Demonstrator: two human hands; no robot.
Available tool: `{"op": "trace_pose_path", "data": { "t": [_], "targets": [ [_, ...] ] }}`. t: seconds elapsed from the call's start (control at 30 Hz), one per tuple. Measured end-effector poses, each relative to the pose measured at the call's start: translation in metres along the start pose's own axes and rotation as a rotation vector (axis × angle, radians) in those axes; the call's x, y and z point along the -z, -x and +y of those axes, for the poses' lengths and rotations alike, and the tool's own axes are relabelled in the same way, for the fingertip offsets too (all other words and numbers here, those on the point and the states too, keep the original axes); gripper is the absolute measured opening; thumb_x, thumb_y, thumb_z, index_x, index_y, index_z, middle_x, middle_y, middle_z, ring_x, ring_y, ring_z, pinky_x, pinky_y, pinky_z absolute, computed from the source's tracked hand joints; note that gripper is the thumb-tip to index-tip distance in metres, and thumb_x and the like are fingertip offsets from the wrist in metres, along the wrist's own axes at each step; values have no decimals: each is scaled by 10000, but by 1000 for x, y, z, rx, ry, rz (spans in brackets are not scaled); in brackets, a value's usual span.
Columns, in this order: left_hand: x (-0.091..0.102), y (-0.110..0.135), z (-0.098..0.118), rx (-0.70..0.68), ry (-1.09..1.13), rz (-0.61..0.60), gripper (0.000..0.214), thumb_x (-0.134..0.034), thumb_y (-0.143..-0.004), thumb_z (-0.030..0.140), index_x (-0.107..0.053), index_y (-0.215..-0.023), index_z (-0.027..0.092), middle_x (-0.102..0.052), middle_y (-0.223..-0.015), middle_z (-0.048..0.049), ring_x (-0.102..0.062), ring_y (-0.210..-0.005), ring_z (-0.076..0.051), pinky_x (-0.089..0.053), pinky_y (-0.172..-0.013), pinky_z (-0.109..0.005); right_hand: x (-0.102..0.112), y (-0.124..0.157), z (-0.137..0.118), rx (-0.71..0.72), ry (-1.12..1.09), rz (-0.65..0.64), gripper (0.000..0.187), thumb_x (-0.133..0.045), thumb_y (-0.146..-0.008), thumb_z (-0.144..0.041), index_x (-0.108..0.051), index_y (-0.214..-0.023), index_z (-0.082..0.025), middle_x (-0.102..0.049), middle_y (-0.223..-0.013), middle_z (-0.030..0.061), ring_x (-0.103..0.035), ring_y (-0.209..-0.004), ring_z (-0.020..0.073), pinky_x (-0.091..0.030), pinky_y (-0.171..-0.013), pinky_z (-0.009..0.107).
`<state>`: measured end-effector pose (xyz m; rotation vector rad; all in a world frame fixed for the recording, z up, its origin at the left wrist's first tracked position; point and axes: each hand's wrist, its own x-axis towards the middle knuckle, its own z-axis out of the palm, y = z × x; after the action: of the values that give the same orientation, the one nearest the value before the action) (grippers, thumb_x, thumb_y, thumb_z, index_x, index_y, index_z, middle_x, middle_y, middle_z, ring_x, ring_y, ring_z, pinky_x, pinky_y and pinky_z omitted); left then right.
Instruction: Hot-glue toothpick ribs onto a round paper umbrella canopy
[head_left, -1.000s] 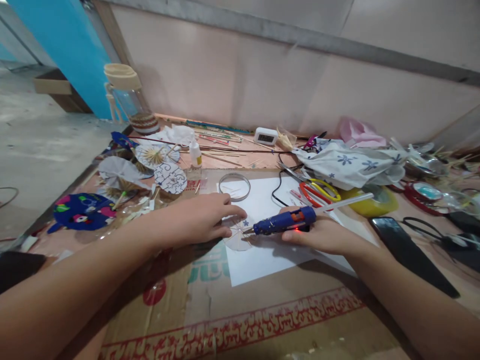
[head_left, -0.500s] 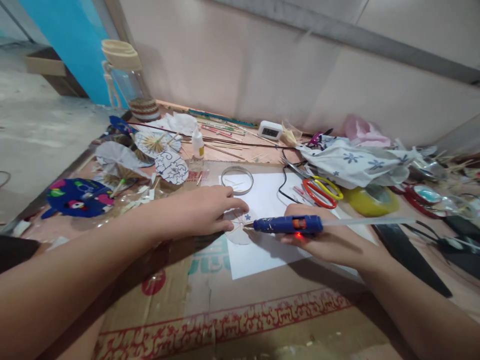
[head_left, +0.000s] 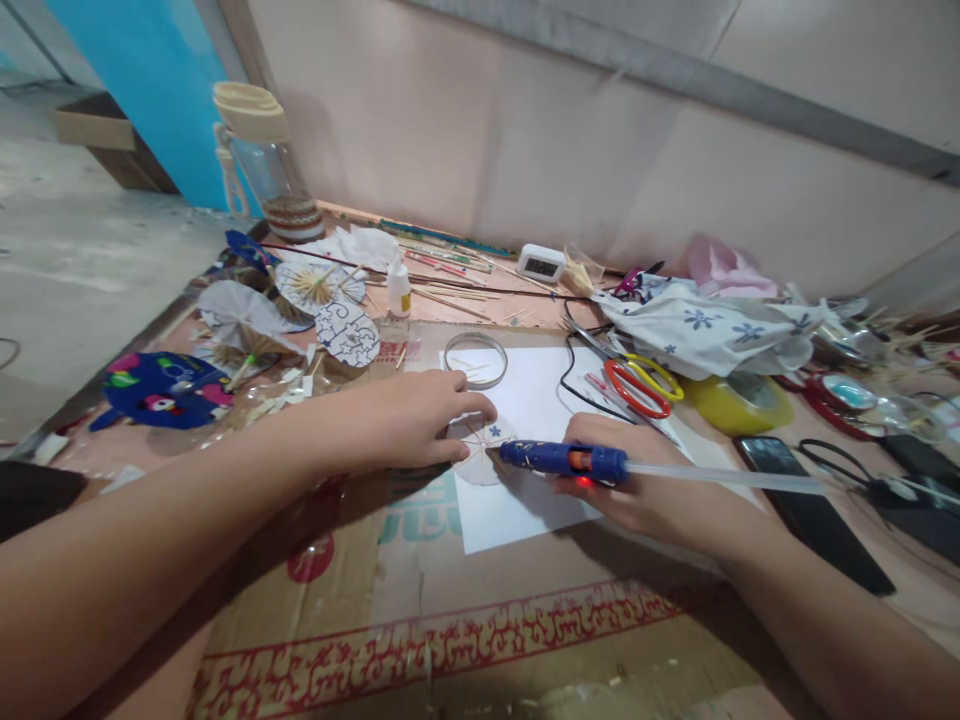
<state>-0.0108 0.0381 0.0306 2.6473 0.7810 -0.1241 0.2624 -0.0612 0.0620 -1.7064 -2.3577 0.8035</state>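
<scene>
My left hand (head_left: 409,420) lies on a small paper umbrella (head_left: 480,462) with thin stick ribs, its fingers pressed down on the disc's left edge. The umbrella rests on a white sheet of paper (head_left: 525,500) over flattened cardboard (head_left: 390,610). My right hand (head_left: 637,490) is wrapped around a blue hot glue gun (head_left: 559,459), held level, its tip touching the umbrella's centre. A clear glue stick (head_left: 727,477) pokes out of the gun's back toward the right. A red light glows under the gun.
Finished paper umbrellas (head_left: 330,310), a glue bottle (head_left: 398,290), a metal ring (head_left: 475,358), red and yellow scissors (head_left: 641,385), a yellow tape roll (head_left: 739,400), flowered cloth (head_left: 705,325), a phone (head_left: 810,510) and a jar (head_left: 262,165) crowd the table by the wall.
The glue gun has tilted from nose-down to level and its tip has moved left onto the umbrella's centre. My left hand has stayed on the umbrella.
</scene>
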Motion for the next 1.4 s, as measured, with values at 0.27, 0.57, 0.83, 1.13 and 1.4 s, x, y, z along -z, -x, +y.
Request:
{"op": "trace_pose_path", "data": {
  "t": [0.27,0.57,0.83,1.13,1.4],
  "targets": [
    [-1,0,-2,-4,4,1,461,-637,-962,428,-610,-1413,332,-656,-1210,-79,-665,-1011,-266,-475,-860,-350,0,4,-1,165,79,-8,152,-593,-986,-284,-622,-867,-194,-674,-876,50,-603,-703,175,-380,-627,276],
    [-1,0,-1,1,5,-3,473,-629,-960,431,-603,-1421,328,-657,-1185,-82,-665,-1005,-270,-476,-868,-368,-10,12,4,328,287,64,81,-571,-881,-120,-586,-902,-197,-632,-841,32,-606,-677,178,-343,-591,277],
    [-4,0,-4,-10,10,11,479,-642,-954,435,-600,-1421,335,-661,-1196,-78,-663,-1006,-260,-489,-875,-358,-11,10,3,336,270,100,89,-552,-883,-108,-588,-877,-189,-623,-818,33,-579,-670,169,-340,-605,271],
    [-1,0,-2,-15,16,13,470,-636,-955,425,-614,-1411,314,-665,-1206,-91,-672,-997,-269,-498,-870,-364,-5,8,-6,240,225,73,109,-566,-947,-212,-589,-841,-199,-648,-784,34,-541,-627,161,-298,-583,272],
    [0,-1,-1,0,10,2,469,-648,-955,422,-614,-1412,321,-669,-1210,-83,-665,-1006,-259,-481,-862,-341,-1,7,-10,119,164,-3,156,-587,-966,-282,-607,-835,-199,-698,-837,62,-614,-688,191,-329,-615,286]
  ]
}}
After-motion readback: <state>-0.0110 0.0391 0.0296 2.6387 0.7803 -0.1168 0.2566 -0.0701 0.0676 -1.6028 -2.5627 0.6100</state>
